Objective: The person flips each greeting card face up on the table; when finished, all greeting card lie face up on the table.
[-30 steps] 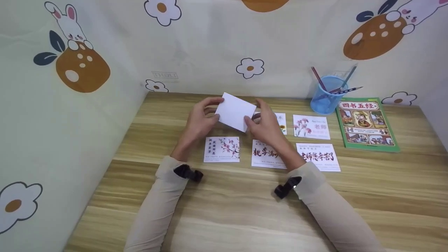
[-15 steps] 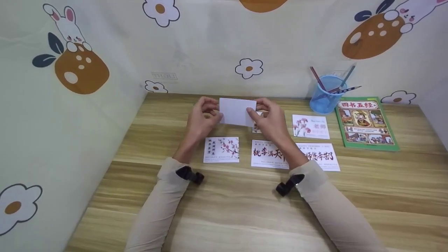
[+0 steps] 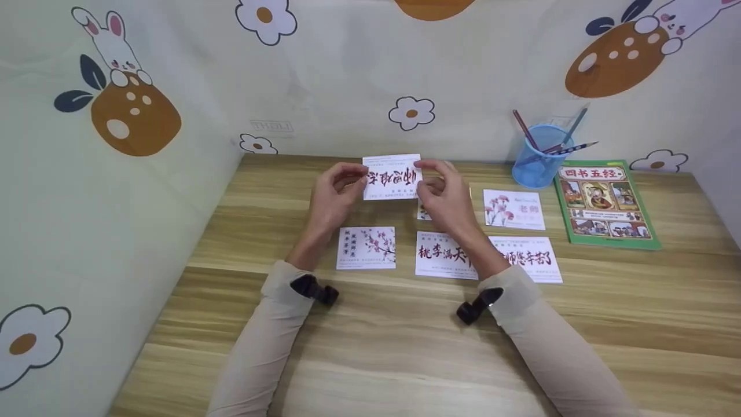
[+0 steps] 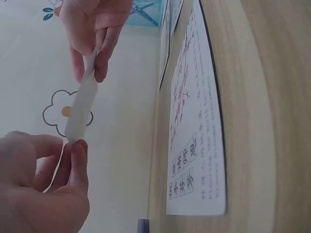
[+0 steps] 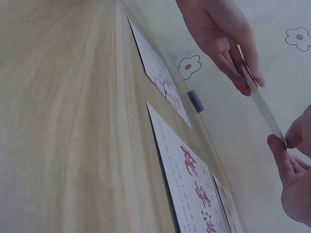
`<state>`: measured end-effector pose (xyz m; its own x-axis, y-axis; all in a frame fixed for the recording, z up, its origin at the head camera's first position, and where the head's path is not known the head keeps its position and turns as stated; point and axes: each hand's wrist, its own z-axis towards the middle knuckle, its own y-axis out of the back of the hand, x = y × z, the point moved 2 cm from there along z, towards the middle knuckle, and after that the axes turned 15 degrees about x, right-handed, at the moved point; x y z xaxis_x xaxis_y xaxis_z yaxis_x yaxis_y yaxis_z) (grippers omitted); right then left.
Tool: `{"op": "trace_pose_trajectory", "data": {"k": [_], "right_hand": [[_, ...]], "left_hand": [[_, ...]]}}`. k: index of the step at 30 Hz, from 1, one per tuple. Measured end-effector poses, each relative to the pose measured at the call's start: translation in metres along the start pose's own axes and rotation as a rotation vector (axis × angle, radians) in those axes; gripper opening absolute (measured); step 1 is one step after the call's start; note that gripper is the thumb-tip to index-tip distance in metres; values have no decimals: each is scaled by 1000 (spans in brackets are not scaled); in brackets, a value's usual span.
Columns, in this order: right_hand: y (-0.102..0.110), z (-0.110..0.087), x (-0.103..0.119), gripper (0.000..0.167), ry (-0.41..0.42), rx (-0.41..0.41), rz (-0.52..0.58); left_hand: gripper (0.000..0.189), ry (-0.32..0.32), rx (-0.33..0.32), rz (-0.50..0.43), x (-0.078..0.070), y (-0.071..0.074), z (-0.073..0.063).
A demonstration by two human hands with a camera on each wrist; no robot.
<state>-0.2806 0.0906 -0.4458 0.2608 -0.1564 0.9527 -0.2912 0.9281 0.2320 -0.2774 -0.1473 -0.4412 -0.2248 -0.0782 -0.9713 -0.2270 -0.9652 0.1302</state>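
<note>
Above the back of the table, my left hand (image 3: 334, 200) and right hand (image 3: 447, 200) pinch a small white card (image 3: 392, 179) by its left and right edges. Red Chinese calligraphy on its visible side appears upside down. Both wrist views catch the card nearly edge-on, spanning the gap between thumbs and fingertips. Below my left hand lies a square blossom-branch card (image 3: 366, 248). Under the right forearm is a card with red writing (image 3: 446, 255), partly covered; another red-lettered card (image 3: 529, 260) adjoins it. My right hand mostly hides one more card (image 3: 424, 210).
A pink-flower card (image 3: 514, 209) lies right of my right hand. Farther right are a blue mesh pen cup (image 3: 535, 165) with several pencils and a green-bordered book (image 3: 605, 205). A patterned wall covering (image 3: 336, 87) rises behind the wooden table (image 3: 370, 347).
The held card showed its blank white side, first tilted, then levelled. It has flipped over, and its red-printed side now faces up. The hands stay in nearly the same place.
</note>
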Motion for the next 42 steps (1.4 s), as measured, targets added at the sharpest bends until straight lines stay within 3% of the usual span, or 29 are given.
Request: {"op": "trace_pose_trajectory", "data": {"k": [5, 9, 13, 16, 20, 23, 26, 31, 34, 37, 40, 42], "right_hand": [[0, 1, -2, 47, -26, 32, 8], [-1, 1, -3, 58, -69, 46, -14], [-3, 0, -2, 72, -111, 19, -50], [-4, 0, -1, 72, -123, 30, -15], [-5, 0, -1, 44, -160, 80, 38], [-4, 0, -2, 32, -175, 103, 0], [-2, -1, -2, 38, -152, 131, -34], [-5, -1, -1, 66, -76, 230, -35], [-6, -1, -1, 51, -56, 214, -102], [-6, -1, -1, 29, -87, 132, -140], [-5, -2, -3, 21, -131, 74, -108], [-5, -2, -4, 20, -157, 76, -110]], "left_hand": [[30, -5, -4, -43, 3, 1, 0], [35, 39, -13, -58, 4, 2, 0], [55, 90, 65, -115, 5, -3, 0], [62, 103, 122, -151, 5, -9, -1], [45, 79, 112, -123, 4, -12, -1], [37, 79, 95, -81, 5, -11, -1], [42, 100, 98, -7, 6, -10, -2], [51, 135, 159, 107, 7, -12, -3], [50, 133, 161, 77, 8, -12, -2], [53, 106, 123, -36, 9, -9, -1], [57, 88, 99, -120, 9, -7, -2], [57, 82, 97, -106, 9, -6, -2]]}}
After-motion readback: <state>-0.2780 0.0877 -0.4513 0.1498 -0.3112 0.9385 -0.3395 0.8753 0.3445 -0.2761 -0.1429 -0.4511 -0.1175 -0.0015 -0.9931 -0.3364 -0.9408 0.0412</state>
